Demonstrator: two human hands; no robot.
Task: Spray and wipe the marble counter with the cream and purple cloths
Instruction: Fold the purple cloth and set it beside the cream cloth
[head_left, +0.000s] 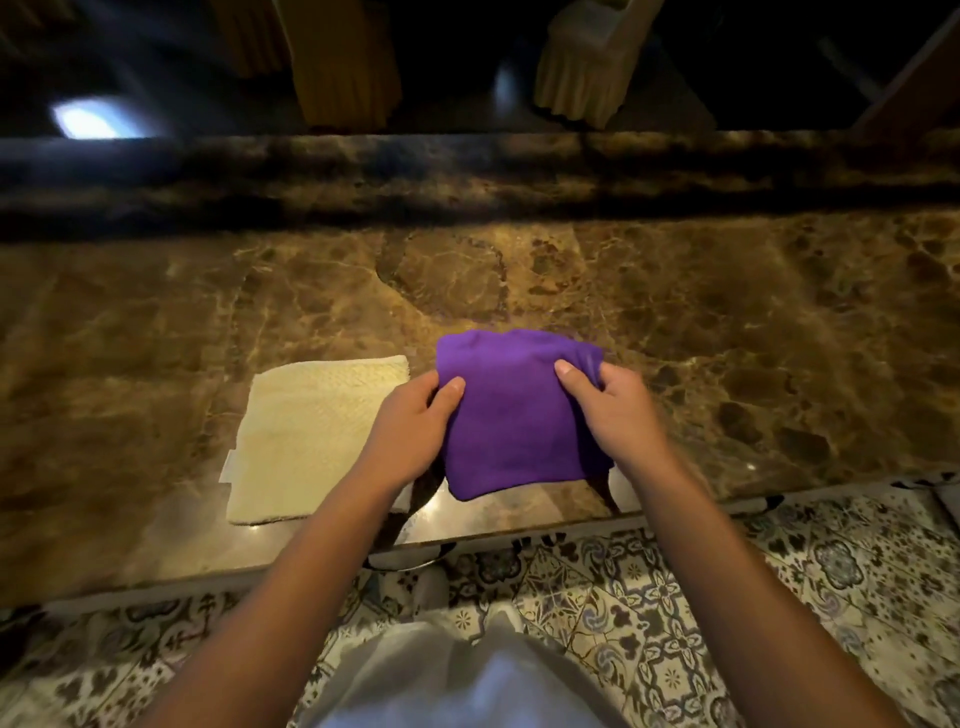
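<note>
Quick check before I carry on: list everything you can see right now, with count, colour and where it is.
purple cloth: 1, purple, folded, near the counter's front edge, gripped at both sides
cream cloth: 1, cream, flat on the counter, left of the purple one
marble counter: 1, brown veined, across mid frame
patterned floor tiles: many, white and dark, below the counter
spray bottle: none in view
left hand: 1, holding the purple cloth's left edge
right hand: 1, holding its right edge
</note>
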